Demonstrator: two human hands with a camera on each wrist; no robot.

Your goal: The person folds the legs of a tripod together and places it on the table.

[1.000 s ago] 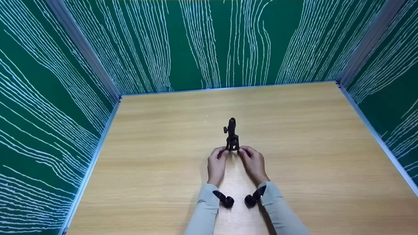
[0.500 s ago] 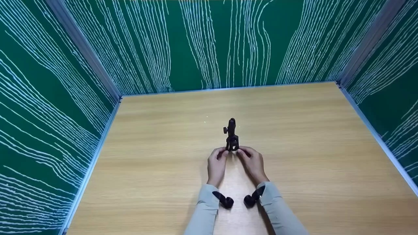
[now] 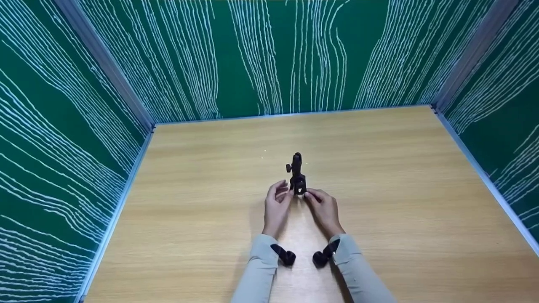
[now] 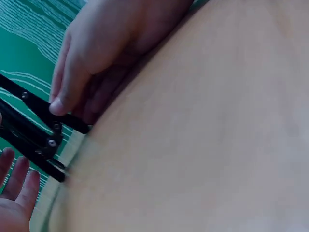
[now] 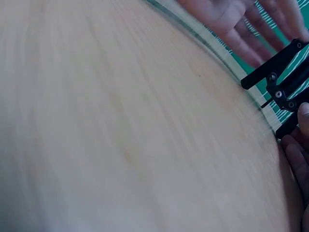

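Note:
A black mini tripod [image 3: 297, 176] with hinged legs and a side knob stands upright on the table between both hands. My right hand [image 3: 326, 210] pinches its right leg low down; the left wrist view shows this right hand [image 4: 104, 53] with the thumb on the black leg. On the other side, my left hand [image 3: 278, 208] has its fingers spread away from the tripod, and its thumb lies at the left leg. The right wrist view shows the left hand [image 5: 241, 24] with extended fingers beside the tripod's hinged leg [image 5: 270, 67].
The wooden table [image 3: 202, 176] spreads around the hands. Green panels with white wavy lines [image 3: 248, 63] stand at the back and both sides, joined by grey posts [image 3: 109, 67]. Black wrist cameras [image 3: 287, 257] sit on both sleeves. Tiny white specks lie behind the tripod.
My left hand has loosened its pinch on the left leg, its fingers parting and lifting away. The right hand keeps its grip, and the tripod stays nearly in place.

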